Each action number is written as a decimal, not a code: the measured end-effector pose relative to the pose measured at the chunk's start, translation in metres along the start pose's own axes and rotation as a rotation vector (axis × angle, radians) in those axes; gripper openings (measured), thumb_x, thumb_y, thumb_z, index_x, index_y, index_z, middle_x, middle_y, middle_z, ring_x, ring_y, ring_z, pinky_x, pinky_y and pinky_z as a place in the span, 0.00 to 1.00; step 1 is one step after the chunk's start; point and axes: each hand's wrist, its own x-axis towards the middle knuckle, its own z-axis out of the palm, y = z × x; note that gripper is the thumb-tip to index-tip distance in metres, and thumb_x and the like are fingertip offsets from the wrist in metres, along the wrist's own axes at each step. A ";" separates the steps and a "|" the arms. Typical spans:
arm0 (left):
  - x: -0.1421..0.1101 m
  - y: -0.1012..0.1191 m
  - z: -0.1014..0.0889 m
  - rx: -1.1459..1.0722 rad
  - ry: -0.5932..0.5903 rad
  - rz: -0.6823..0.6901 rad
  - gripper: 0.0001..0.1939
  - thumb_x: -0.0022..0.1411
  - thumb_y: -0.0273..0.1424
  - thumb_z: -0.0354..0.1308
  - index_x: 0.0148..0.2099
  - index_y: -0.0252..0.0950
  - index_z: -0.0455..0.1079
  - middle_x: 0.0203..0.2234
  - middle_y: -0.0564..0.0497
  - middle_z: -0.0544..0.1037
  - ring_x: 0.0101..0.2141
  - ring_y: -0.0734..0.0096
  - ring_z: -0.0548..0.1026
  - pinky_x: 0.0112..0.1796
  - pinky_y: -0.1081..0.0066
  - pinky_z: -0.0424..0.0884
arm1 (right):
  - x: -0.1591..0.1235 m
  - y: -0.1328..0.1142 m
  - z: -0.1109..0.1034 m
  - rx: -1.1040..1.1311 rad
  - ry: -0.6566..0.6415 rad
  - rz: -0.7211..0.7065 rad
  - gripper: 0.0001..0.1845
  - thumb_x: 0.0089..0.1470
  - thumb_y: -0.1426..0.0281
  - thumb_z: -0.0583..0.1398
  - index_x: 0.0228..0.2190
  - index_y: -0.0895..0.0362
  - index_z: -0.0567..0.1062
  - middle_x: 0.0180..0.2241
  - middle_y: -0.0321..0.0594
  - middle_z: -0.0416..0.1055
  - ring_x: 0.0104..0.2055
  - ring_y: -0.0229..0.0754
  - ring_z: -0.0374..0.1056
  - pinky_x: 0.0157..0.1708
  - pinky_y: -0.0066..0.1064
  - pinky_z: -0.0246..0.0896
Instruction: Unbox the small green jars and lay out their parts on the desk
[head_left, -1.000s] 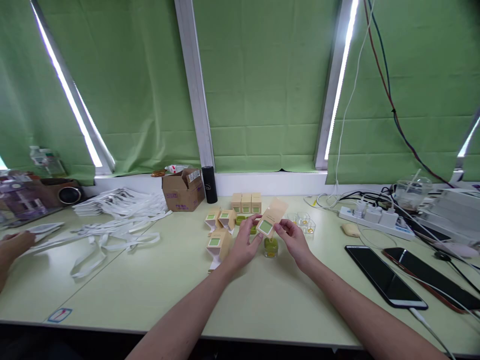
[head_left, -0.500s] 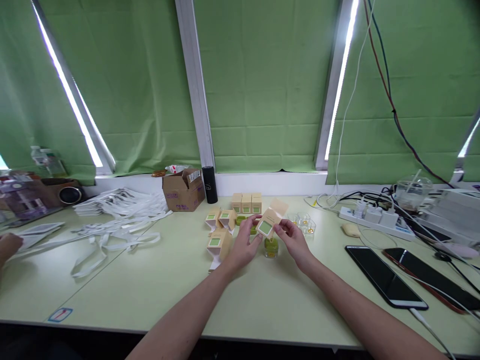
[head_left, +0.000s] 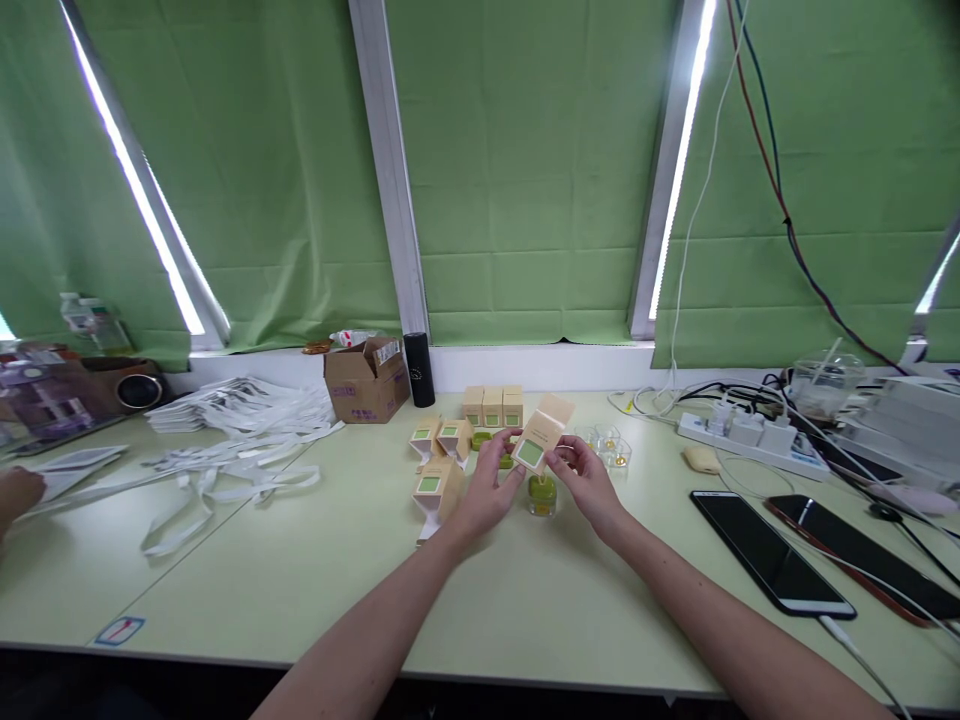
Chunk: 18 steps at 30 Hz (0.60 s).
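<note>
Between both hands I hold a small beige carton [head_left: 541, 433] with a green square on its face and its top flap up. My left hand [head_left: 489, 487] grips its left edge; my right hand [head_left: 586, 487] pinches its lower right side. Just below the carton, a small jar with green contents [head_left: 542, 496] stands on the table. Several matching cartons lie left of my left hand, among them one with open flaps [head_left: 437, 490]. Three closed cartons [head_left: 493, 406] stand in a row behind. Clear little cups [head_left: 615, 447] with yellow bits sit beyond my right hand.
A brown cardboard box [head_left: 367, 380] and a black cylinder [head_left: 419, 370] stand by the wall. White straps [head_left: 240, 480] spread at left, near another person's hand [head_left: 19, 492]. Phones [head_left: 772, 553], a power strip [head_left: 754, 445] and cables occupy the right side.
The carton in my hands has tilted slightly, its flap standing a little more upright. Both hands stay in almost the same place.
</note>
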 end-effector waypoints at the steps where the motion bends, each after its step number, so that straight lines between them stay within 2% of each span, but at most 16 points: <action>1: 0.000 0.000 0.000 -0.012 -0.004 0.003 0.23 0.69 0.39 0.56 0.64 0.47 0.62 0.61 0.44 0.67 0.60 0.56 0.67 0.60 0.56 0.67 | 0.000 0.000 0.000 -0.003 0.002 0.004 0.31 0.45 0.43 0.70 0.42 0.52 0.74 0.37 0.42 0.79 0.43 0.51 0.74 0.47 0.42 0.64; 11: -0.001 0.006 -0.001 -0.024 -0.009 0.001 0.22 0.67 0.34 0.55 0.63 0.45 0.62 0.58 0.44 0.68 0.57 0.59 0.68 0.59 0.57 0.67 | -0.001 -0.001 0.001 -0.013 -0.005 -0.003 0.33 0.48 0.47 0.70 0.48 0.53 0.73 0.33 0.40 0.79 0.41 0.50 0.74 0.46 0.42 0.64; 18: -0.001 0.006 -0.002 -0.016 -0.013 -0.004 0.23 0.66 0.33 0.56 0.62 0.46 0.62 0.56 0.46 0.69 0.56 0.58 0.69 0.57 0.58 0.68 | -0.002 0.000 0.000 0.003 -0.018 0.009 0.32 0.47 0.45 0.70 0.46 0.52 0.74 0.34 0.41 0.80 0.42 0.51 0.75 0.48 0.44 0.66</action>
